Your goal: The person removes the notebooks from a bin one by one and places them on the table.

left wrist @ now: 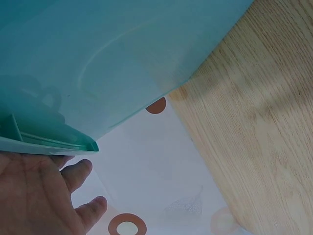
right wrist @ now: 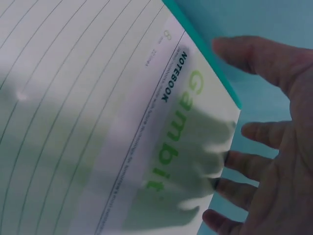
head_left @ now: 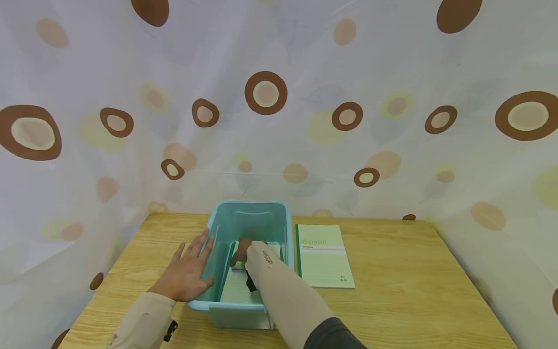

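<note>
A light-blue plastic bin (head_left: 207,306) stands on the wooden table. Within it lies a pale-green notebook (head_left: 240,291) with a darker green spine; the right wrist view shows "Gambit" printed on its cover (right wrist: 146,122). My right hand (head_left: 241,253) reaches down into the bin over this notebook. Its fingers (right wrist: 264,134) are spread at the notebook's top edge, with the thumb by the spine, and do not close round it. My left hand (head_left: 185,272) rests on the bin's left rim, fingers extended; the left wrist view shows the palm (left wrist: 34,196) below the rim.
A second Gambit notebook (head_left: 324,264) lies flat on the table, just right of the bin. Bare wooden tabletop (head_left: 405,281) extends further right. A white patterned sheet (head_left: 296,145) hangs behind and along both sides of the table.
</note>
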